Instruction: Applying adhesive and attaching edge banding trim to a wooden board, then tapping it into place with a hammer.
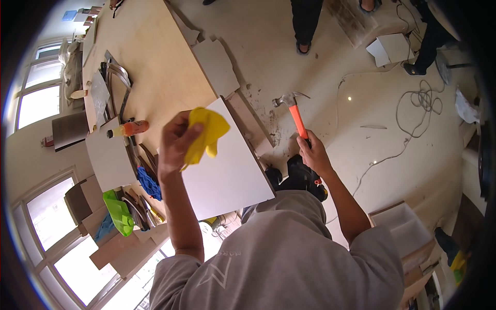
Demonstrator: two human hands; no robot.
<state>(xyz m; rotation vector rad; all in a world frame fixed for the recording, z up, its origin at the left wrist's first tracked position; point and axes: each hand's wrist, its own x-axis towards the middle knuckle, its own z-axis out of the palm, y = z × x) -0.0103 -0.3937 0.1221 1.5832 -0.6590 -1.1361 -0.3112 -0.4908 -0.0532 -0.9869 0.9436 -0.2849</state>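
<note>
My left hand (175, 142) is closed on a crumpled yellow cloth (207, 132), held above a white board (227, 173) at the near end of the wooden table. Part of the cloth hangs down below the fingers. In my right hand (314, 153) is a claw hammer (296, 114) with an orange handle and a metal head. The fingers wrap round the lower, dark end of its handle. The hammer points away from me, over the floor to the right of the table.
On the wooden table (160, 57) lie an orange bottle (128, 128), a blue cloth bundle (149, 183) and a bright green bag (119, 213). Offcut boards (217, 64) lie along its right side. A cable (413, 124) coils on the floor; people's legs (305, 23) stand beyond.
</note>
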